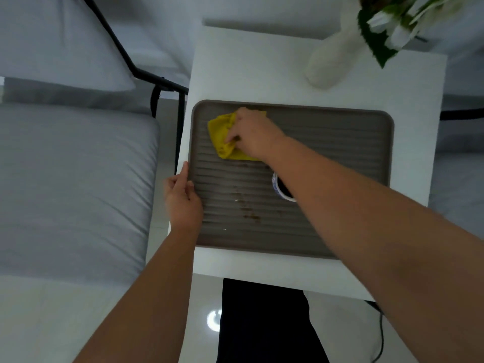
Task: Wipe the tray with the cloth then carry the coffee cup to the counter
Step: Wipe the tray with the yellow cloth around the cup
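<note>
1. No text, label, brand, number or sign can be read anywhere in the view.
2. The cup (pixel 281 188) has a blue pattern on its rim, mostly hidden by the arm; no letters can be made out in it.
3. The tray (pixel 340 142) carries plain ridges only.

- The blue-and-white patterned coffee cup (pixel 278 186) is mostly hidden under the right forearm; only part of its rim shows.
- The crumpled yellow cloth (pixel 222 133) is partly covered by the right hand (pixel 255 134).
- Beyond that hand, the white flowers with green leaves (pixel 392 24) are blurred and cut off by the top edge.
</note>
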`<state>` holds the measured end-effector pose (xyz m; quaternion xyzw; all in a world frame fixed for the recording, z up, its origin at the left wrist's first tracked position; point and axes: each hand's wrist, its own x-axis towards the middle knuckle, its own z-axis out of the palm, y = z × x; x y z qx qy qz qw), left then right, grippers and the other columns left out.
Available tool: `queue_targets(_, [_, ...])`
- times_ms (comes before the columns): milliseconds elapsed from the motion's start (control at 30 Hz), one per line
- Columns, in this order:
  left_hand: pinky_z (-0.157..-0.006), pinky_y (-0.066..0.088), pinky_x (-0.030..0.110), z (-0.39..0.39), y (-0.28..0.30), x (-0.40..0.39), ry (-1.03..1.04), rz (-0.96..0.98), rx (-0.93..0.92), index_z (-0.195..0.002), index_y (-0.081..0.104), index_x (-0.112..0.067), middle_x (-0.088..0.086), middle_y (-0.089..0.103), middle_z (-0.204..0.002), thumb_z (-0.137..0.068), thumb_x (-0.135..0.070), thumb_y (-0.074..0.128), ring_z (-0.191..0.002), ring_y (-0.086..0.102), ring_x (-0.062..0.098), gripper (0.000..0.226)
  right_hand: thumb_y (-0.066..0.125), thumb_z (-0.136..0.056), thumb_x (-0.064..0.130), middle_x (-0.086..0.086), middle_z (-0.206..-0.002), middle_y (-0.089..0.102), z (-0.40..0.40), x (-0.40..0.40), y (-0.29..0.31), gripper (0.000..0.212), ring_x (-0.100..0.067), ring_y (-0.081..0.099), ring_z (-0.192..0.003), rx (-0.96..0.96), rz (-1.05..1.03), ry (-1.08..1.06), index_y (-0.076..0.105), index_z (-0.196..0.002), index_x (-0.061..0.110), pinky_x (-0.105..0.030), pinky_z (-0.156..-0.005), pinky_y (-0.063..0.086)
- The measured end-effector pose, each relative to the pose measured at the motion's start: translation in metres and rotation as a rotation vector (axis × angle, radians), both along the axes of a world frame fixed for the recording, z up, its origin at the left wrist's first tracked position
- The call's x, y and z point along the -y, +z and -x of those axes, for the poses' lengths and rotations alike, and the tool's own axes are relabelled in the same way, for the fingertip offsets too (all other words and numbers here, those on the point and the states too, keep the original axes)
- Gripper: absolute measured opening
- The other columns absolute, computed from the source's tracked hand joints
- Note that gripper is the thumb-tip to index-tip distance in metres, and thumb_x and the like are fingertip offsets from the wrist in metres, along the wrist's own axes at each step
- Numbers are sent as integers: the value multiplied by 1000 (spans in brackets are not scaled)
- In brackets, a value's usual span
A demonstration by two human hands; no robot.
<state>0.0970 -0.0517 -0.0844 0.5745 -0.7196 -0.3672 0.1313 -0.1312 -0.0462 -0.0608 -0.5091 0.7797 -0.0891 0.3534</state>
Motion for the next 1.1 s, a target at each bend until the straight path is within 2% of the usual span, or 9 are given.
queue_targets(133, [-88,34,7,-3,0,2,-15,-13,-25,-141,46,-14,5,44,-106,-98,-5,43,-94,49,16,44,49,-87,13,1,-101,47,-29,28,-2,30,-28,55,-109,-21,5,64,68,-109,21,-34,-89,47])
queue_targets(233, [-85,31,-3,-4,1,2,2,-37,-40,-141,46,-15,4,44,-107,-99,-4,42,-93,48,13,44,55,-89,16,-13,-112,54,-5,5,6,27,-35,55,-108,-92,58,170,72,-110,17,-32,-89,43])
queue_targets(300, [-91,36,6,-4,0,2,-2,-35,-46,-141,45,-17,4,44,-107,-99,-5,42,-94,49,13,44,59,-88,15,-21,-121,54,21,-24,12,25,-38,55,-107,-113,58,192,74,-108,15,-33,-90,41])
queue_targets(400, [-91,40,16,-4,-2,3,8,-67,-49,-142,45,-20,1,44,-108,-99,-8,42,-91,49,13,44,64,-81,1,-28,-114,57,59,-77,18,25,-42,56,-104,-133,26,165,77,-100,11,-39,-92,42])
queue_targets(500, [-87,37,11,-5,-2,3,8,-73,-54,-142,45,-20,0,43,-107,-100,-9,42,-90,49,13,44,69,-71,-9,-30,-102,61,91,-129,22,27,-47,58,-97,-157,-7,105,78,-92,6,-47,-89,46])
queue_targets(667, [-86,36,2,-5,-3,3,28,-109,-70,-142,45,-21,-2,42,-108,-100,-10,42,-89,49,14,44,69,-78,-1,-25,-107,59,116,-176,25,25,-41,55,-102,-221,-123,-119,77,-98,12,-40,-91,42])
queue_targets(833, [-78,28,-9,-4,-1,4,29,-129,-67,-142,44,-19,0,41,-109,-100,-7,42,-90,47,12,44,67,-79,0,-26,-110,58,85,-129,26,27,-41,52,-107,-172,-69,-32,76,-102,11,-39,-94,40])
queue_targets(1000, [-76,29,-9,-5,-2,6,16,-146,-55,-143,43,-23,3,45,-111,-100,-10,42,-91,49,12,44,68,-83,22,-19,-123,53,31,-39,26,27,-34,51,-114,-73,-20,108,73,-111,20,-36,-97,40])
queue_targets(1100, [-78,29,-8,-7,-5,7,16,-151,-71,-143,44,-22,3,45,-110,-100,-11,42,-92,49,12,44,63,-86,25,-17,-125,49,-7,6,19,28,-36,51,-113,-55,-11,103,70,-113,24,-34,-96,42])
